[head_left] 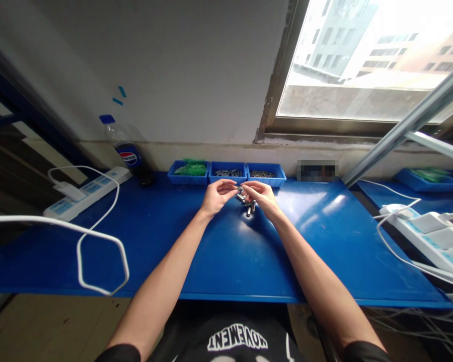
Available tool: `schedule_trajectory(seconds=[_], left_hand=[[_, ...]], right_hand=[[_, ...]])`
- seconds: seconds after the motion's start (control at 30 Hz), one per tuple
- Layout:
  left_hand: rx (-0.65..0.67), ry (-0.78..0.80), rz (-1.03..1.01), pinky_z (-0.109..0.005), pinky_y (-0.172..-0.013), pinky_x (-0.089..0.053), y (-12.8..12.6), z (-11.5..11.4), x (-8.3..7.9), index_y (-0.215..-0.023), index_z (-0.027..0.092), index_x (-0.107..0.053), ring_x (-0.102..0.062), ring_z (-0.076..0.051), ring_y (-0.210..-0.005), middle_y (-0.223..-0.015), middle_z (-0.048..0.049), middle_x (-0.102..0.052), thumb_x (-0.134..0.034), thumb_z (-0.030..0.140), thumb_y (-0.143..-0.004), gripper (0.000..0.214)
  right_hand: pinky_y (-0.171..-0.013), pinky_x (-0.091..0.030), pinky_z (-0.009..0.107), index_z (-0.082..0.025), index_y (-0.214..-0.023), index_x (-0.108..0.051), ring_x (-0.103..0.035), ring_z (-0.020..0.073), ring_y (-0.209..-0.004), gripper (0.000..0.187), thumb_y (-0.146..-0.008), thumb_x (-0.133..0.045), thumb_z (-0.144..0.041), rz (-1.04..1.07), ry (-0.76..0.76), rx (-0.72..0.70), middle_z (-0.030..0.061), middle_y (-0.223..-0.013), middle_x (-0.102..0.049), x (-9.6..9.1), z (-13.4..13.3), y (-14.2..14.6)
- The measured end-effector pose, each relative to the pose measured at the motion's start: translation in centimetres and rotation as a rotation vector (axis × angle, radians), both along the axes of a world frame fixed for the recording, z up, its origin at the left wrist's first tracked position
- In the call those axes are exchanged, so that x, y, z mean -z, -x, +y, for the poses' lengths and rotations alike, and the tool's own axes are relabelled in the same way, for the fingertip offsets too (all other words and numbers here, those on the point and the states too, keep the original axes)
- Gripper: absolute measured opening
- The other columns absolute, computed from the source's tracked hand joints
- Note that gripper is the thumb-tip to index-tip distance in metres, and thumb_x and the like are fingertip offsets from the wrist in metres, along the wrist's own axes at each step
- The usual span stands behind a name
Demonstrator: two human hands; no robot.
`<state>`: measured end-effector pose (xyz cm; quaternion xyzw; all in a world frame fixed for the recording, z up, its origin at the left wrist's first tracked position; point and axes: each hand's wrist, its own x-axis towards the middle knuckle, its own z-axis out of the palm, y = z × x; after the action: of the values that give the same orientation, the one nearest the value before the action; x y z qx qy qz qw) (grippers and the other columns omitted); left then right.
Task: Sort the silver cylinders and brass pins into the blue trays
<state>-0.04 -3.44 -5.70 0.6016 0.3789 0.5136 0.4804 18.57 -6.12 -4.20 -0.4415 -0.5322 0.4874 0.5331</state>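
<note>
My left hand and my right hand meet above the middle of the blue table. Fingertips of both are pinched around something small, too tiny and covered to name. Just beneath them lies a little heap of short metal cylinders, partly hidden by my right fingers. Behind the hands stand three blue bins: the left bin has green plastic bags, the middle bin small grey cylindrical parts, the right bin thin dark metal pieces.
A cola bottle stands at the back left by a power strip. A white cable loops over the table's left side. At right are a metal post, another power strip and another blue bin.
</note>
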Motion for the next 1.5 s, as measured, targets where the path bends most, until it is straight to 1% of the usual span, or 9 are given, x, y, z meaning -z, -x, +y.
schedule_trajectory(seconds=[0.2, 0.4, 0.5, 0.6, 0.77, 0.97, 1.2, 1.37, 1.5], left_hand=[[0.044, 0.002, 0.028, -0.040, -0.093, -0.064, 0.0, -0.2, 0.1, -0.107, 0.012, -0.071, -0.079, -0.025, -0.094, -0.099, -0.0121, -0.080, -0.086, 0.028, -0.074, 0.039], [-0.024, -0.314, 0.529, -0.040, -0.097, -0.061, 0.4, -0.5, 0.5, -0.108, 0.018, -0.078, -0.076, -0.025, -0.103, -0.111, -0.0091, -0.080, -0.065, 0.018, -0.090, 0.021], [0.017, -0.431, 0.697, -0.041, -0.108, -0.054, 0.6, -0.4, 0.9, -0.113, 0.020, -0.078, -0.071, -0.026, -0.117, -0.121, -0.0086, -0.078, -0.058, 0.014, -0.094, 0.028], [0.058, -0.501, 0.765, -0.039, -0.111, -0.052, 0.5, -0.3, 1.1, -0.116, 0.022, -0.078, -0.069, -0.025, -0.121, -0.125, -0.0071, -0.076, -0.055, 0.010, -0.094, 0.034], [0.130, -0.555, 0.809, -0.039, -0.109, -0.051, 0.3, -0.6, 0.5, -0.116, 0.021, -0.077, -0.069, -0.024, -0.118, -0.124, -0.0071, -0.077, -0.054, 0.006, -0.093, 0.036], [0.026, -0.459, 0.886, -0.041, -0.099, -0.056, 0.7, -1.1, -0.2, -0.104, 0.019, -0.077, -0.069, -0.027, -0.106, -0.112, -0.0096, -0.077, -0.065, 0.016, -0.091, 0.017], [-0.004, -0.392, 0.749, -0.036, -0.091, -0.057, 1.0, -0.6, 0.3, -0.095, 0.020, -0.076, -0.072, -0.023, -0.094, -0.100, -0.0071, -0.078, -0.065, 0.016, -0.091, 0.012], [-0.057, -0.138, 0.327, -0.033, -0.081, -0.061, 0.5, 0.0, 0.4, -0.095, 0.018, -0.076, -0.076, -0.022, -0.083, -0.090, -0.0069, -0.080, -0.069, 0.027, -0.091, 0.012], [-0.048, 0.047, 0.048, -0.034, -0.078, -0.063, 0.2, 0.3, 0.3, -0.095, 0.015, -0.074, -0.078, -0.023, -0.078, -0.086, -0.0085, -0.080, -0.075, 0.038, -0.087, 0.024]], right_hand=[[-0.060, -0.054, 0.031, -0.019, -0.095, -0.080, -0.065, 0.0170, -0.060, 0.040, -0.071, -0.086, -0.050, -0.054, 0.009, -0.033, 0.0037, -0.073, -0.075, 0.4, -0.1, 0.0], [-0.063, -0.058, 0.035, -0.019, -0.092, -0.080, -0.067, 0.0199, -0.060, 0.035, -0.071, -0.085, -0.047, -0.170, -0.034, 0.098, 0.0031, -0.068, -0.073, 0.1, -0.1, 0.0], [-0.085, -0.061, 0.040, -0.024, -0.117, -0.075, -0.075, 0.0249, -0.091, 0.046, -0.075, -0.083, -0.043, -0.058, -0.141, 0.095, 0.0075, -0.106, -0.079, -0.2, -0.2, 0.1], [-0.099, -0.057, 0.043, -0.028, -0.132, -0.067, -0.072, 0.0265, -0.112, 0.059, -0.077, -0.083, -0.039, 0.003, -0.190, 0.101, 0.0099, -0.137, -0.069, -0.4, -0.2, 0.1], [-0.090, -0.057, 0.041, -0.025, -0.124, -0.068, -0.074, 0.0231, -0.094, 0.047, -0.080, -0.078, -0.038, -0.011, -0.173, 0.158, 0.0100, -0.122, -0.075, -0.1, 0.0, -0.3], [-0.074, -0.056, 0.035, -0.021, -0.111, -0.072, -0.072, 0.0196, -0.078, 0.034, -0.080, -0.072, -0.035, -0.023, -0.152, 0.214, 0.0082, -0.107, -0.078, 0.1, 0.3, -0.5], [-0.070, -0.054, 0.033, -0.019, -0.108, -0.072, -0.069, 0.0175, -0.071, 0.034, -0.078, -0.069, -0.034, -0.021, -0.107, 0.242, 0.0072, -0.098, -0.078, 0.1, 0.3, -0.7], [-0.065, -0.051, 0.030, -0.019, -0.106, -0.073, -0.064, 0.0166, -0.067, 0.033, -0.077, -0.070, -0.036, -0.053, -0.060, 0.223, 0.0033, -0.082, -0.076, -0.3, 0.0, -0.5], [-0.061, -0.049, 0.030, -0.020, -0.105, -0.075, -0.061, 0.0154, -0.061, 0.036, -0.080, -0.073, -0.047, -0.080, -0.020, 0.100, 0.0030, -0.077, -0.073, -0.5, -0.1, -0.4]])
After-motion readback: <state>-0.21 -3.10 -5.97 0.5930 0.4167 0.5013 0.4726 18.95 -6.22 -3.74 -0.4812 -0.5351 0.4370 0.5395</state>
